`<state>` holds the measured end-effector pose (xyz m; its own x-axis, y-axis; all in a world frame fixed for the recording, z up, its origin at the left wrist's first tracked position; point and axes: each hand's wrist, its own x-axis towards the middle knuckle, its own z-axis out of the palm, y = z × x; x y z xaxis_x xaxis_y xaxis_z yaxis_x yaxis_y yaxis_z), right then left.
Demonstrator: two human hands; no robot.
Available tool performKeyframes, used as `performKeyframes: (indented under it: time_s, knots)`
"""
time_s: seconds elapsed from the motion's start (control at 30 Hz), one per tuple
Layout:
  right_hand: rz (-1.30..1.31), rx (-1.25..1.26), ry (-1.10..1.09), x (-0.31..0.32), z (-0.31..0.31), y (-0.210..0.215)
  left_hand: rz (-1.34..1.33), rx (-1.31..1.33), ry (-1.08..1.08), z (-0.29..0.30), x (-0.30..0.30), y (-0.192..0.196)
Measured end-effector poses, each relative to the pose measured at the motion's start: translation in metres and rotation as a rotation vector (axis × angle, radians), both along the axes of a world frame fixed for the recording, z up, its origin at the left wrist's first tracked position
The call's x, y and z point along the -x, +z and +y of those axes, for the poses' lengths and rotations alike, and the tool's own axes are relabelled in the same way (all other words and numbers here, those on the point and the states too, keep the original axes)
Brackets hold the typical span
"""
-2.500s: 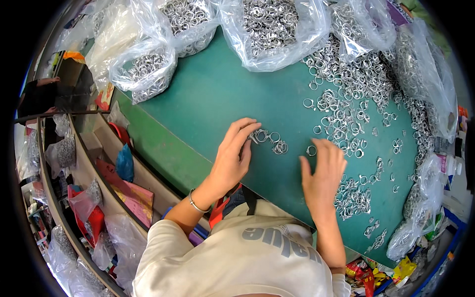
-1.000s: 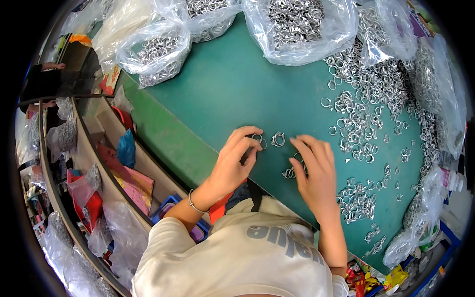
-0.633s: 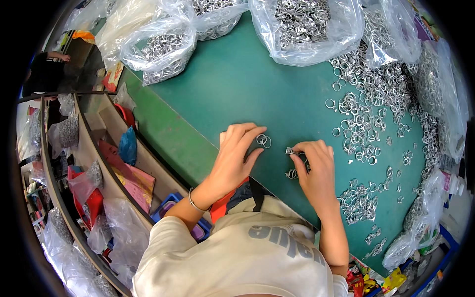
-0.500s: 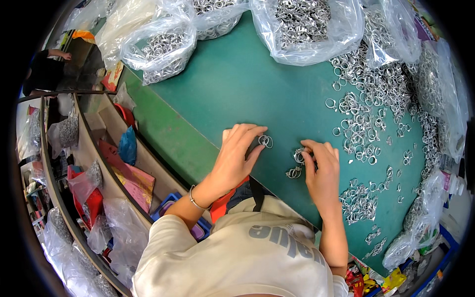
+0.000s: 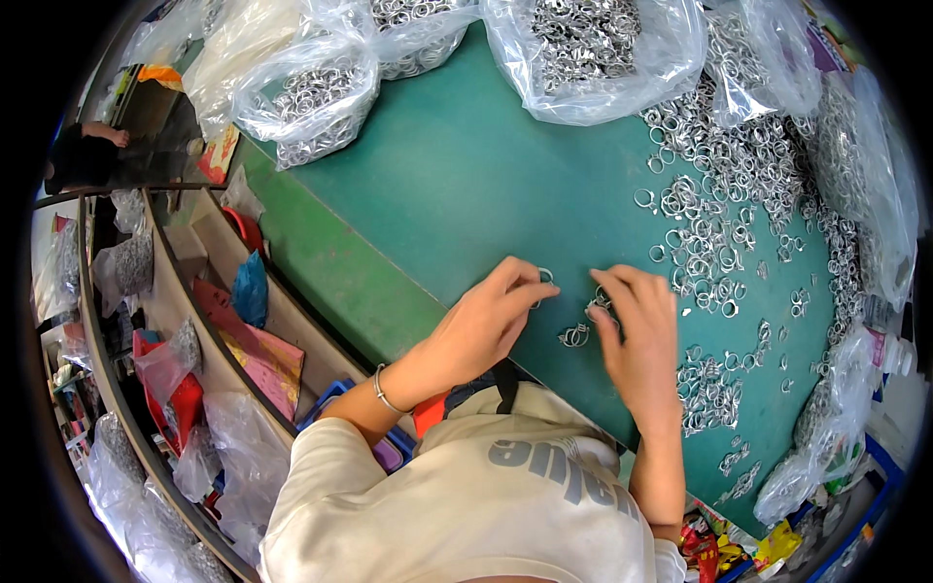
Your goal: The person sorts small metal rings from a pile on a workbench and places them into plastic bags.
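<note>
Silvery metal rings lie on a green tabletop (image 5: 428, 185). My left hand (image 5: 491, 316) pinches a ring (image 5: 545, 275) at its fingertips, partly hidden behind the fingers. Across a small gap, my right hand (image 5: 639, 325) has thumb and forefinger closed around a few rings (image 5: 599, 299). Just below these fingers a small group of rings (image 5: 574, 336) rests on the table. To the right of my right hand spreads a loose heap of rings (image 5: 709, 238), with a smaller pile (image 5: 709, 389) nearer to me.
Clear plastic bags full of rings (image 5: 588, 44) stand along the far edge, one more bag (image 5: 326, 102) at the far left. Bags (image 5: 875, 185) line the right side. Left of the table, shelves (image 5: 243, 262) hold a blue bag (image 5: 250, 290) and red items. Another person's arm (image 5: 105, 133) shows at the far left.
My left hand has shifted slightly right and down, its fingers now closing over the ring that showed between them before. My right hand moved a little right, its fingers still at the rings.
</note>
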<state>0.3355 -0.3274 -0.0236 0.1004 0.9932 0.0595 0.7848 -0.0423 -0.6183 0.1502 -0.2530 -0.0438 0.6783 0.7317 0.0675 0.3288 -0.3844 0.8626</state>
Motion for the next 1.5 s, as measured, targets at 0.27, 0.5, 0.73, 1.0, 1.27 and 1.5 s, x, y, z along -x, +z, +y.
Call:
performKeyframes:
  time_s: [0.27,0.5,0.73,1.0,1.27,1.5]
  knots:
    - [-0.021,-0.015,-0.064,-0.011,-0.019,-0.003,0.023,-0.201,0.338,0.039,0.012,0.0]
    - [0.009,0.016,-0.112,-0.01,-0.041,-0.004,0.181,-0.436,0.435,0.072,0.02,-0.01]
    - [-0.044,0.029,-0.047,0.003,-0.032,-0.007,0.146,-0.175,-0.059,0.0,-0.022,-0.005]
    - [0.111,-0.054,-0.285,-0.009,-0.083,-0.011,0.114,-0.136,-0.337,-0.041,-0.038,-0.008]
    - [-0.185,-0.221,-0.802,-0.048,-0.152,-0.008,0.159,-0.265,-0.365,-0.065,-0.064,-0.013]
    - [-0.176,-0.166,-0.867,-0.06,-0.201,-0.019,0.085,-0.226,-0.389,-0.096,-0.093,-0.023]
